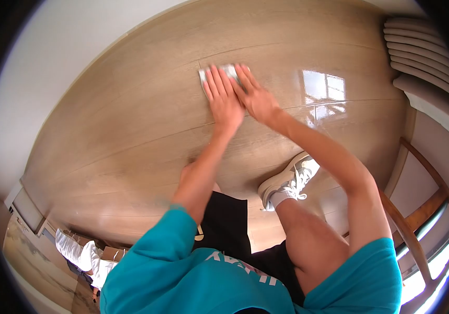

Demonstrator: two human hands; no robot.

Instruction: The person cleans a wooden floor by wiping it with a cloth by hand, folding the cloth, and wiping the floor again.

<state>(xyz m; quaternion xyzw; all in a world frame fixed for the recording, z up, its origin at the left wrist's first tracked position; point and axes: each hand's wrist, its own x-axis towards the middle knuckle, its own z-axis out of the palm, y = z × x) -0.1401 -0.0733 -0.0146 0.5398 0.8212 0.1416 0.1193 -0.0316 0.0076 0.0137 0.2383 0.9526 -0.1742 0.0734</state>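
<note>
My left hand (225, 102) lies flat, fingers held close together and pressed down on a pale cloth (203, 76) spread on the wood-look floor (146, 104). Just right of it, my right hand (257, 99) lies palm down too, its fingers slightly apart and reaching onto the same cloth; neither grip is closed. Farther right, a bright window reflection (322, 86) shines on the floor, above my light shoe (290, 180). At the far right stand a stack of grey cushions (423, 49) and a wooden chair (410, 238).
</note>
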